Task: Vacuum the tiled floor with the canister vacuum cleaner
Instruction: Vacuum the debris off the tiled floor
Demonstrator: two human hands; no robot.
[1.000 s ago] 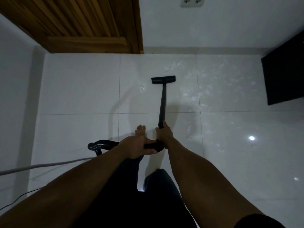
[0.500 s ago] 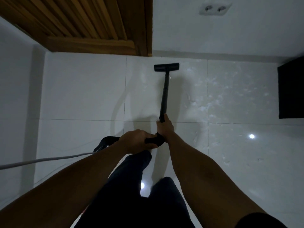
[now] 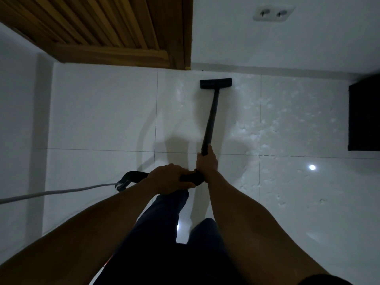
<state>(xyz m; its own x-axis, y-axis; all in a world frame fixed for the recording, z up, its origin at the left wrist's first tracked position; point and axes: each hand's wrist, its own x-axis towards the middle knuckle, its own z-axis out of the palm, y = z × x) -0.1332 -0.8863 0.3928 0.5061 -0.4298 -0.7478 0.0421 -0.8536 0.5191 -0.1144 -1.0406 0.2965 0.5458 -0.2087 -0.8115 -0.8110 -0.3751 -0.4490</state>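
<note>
The black floor nozzle (image 3: pixel 215 83) of the vacuum lies flat on the white tiled floor (image 3: pixel 102 112), close to the far wall's skirting. A black wand (image 3: pixel 210 116) runs from it back toward me. My right hand (image 3: pixel 206 162) grips the wand's lower end. My left hand (image 3: pixel 169 178) grips the black curved handle (image 3: pixel 190 177) just behind it. From the handle's left end a grey hose (image 3: pixel 57 192) leads off to the left edge. The canister itself is out of view. White crumbs (image 3: pixel 253 136) are scattered on the tiles right of the wand.
A slatted wooden door (image 3: pixel 115 31) stands at the back left beside a white wall with a double socket (image 3: pixel 272 13). A black furniture piece (image 3: pixel 365 116) sits at the right edge. A white wall (image 3: pixel 18 120) borders the left. My dark trouser legs (image 3: pixel 164 233) fill the bottom centre.
The nozzle has slid forward from mid-tile to near the far wall, with both hands following. I have stepped closer to the wall; my bare foot is now hidden.
</note>
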